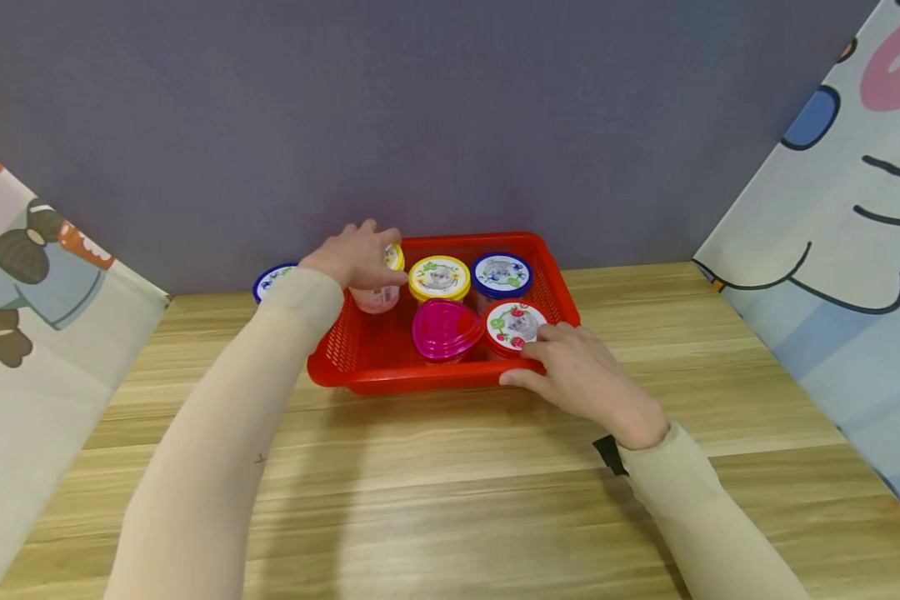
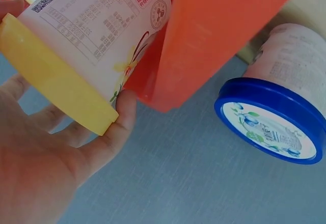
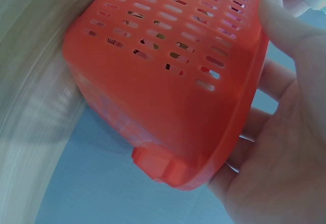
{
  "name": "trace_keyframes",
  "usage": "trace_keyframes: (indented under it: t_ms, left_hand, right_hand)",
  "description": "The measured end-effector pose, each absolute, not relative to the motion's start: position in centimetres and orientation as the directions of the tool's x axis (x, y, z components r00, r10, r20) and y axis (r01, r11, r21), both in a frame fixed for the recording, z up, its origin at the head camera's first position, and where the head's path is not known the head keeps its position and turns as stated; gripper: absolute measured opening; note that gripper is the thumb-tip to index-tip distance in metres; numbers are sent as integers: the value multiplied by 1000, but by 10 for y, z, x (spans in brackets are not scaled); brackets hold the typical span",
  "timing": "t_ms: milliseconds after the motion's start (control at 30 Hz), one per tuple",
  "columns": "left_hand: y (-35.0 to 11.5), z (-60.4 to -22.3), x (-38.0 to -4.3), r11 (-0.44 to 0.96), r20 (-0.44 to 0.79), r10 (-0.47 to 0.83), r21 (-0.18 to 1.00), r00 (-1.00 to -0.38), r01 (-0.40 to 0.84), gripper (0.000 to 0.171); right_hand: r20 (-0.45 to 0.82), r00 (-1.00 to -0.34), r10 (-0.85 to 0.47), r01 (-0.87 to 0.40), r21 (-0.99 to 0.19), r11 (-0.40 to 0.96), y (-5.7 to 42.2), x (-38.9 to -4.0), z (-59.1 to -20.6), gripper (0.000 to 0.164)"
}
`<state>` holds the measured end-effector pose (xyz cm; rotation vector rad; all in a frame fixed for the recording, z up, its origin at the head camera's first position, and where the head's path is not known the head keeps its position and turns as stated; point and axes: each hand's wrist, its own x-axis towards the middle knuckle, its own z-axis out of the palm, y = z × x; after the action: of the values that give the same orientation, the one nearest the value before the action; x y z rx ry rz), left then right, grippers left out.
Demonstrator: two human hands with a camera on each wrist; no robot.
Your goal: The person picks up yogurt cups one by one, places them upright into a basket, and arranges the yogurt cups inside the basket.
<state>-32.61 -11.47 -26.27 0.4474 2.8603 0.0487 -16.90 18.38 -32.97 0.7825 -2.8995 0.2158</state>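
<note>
My left hand [image 1: 360,257] grips a pale pink plastic cup with a yellow lid [image 1: 376,298], fingers around the lid's edge. In the head view this cup is at the left end of a red perforated basket [image 1: 427,385]; the left wrist view shows its printed side [image 2: 102,30] beside the basket wall [image 2: 209,35]. At the basket's front right corner my right hand [image 1: 581,371] holds the rim, thumb outside and fingers over the edge. Near those fingers sits a cup with a red strawberry lid [image 1: 512,325].
Also in the basket are a yellow-lidded cup [image 1: 439,277], a blue-lidded cup [image 1: 502,276] and a pink-lidded container [image 1: 444,329]. Outside, to its left, is another blue-lidded cup [image 1: 270,277]. Behind the wooden table [image 1: 450,500] rises a grey panel [image 1: 450,117].
</note>
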Motion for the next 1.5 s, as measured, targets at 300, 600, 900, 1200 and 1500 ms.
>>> trace_keyframes:
  t_ms: [300,600,900,1200,1500]
  left_hand:
    - [-111,-273,-326,949,-243,315,110,-917,297,78]
    - [-108,-280,-328,951,-257,309,97,-916,293,77]
    - [-108,-281,-328,958,-292,285,76,-913,275,76]
    - [-103,-282,-326,970,-344,243,61,-907,237,77]
    - [-102,-280,-323,974,-362,228,81,-904,214,79]
  right_hand:
    - [164,-851,-498,-517,-104,850,184,-169,-330,45]
    - [164,-851,-499,-517,-99,850,184,-169,-330,46]
    - [162,-852,-498,-516,-96,851,184,-168,-329,47]
    - [151,-859,-489,-505,-101,857,183,-168,-329,48]
    - [155,-858,-490,-508,-102,856,184,-168,-330,48]
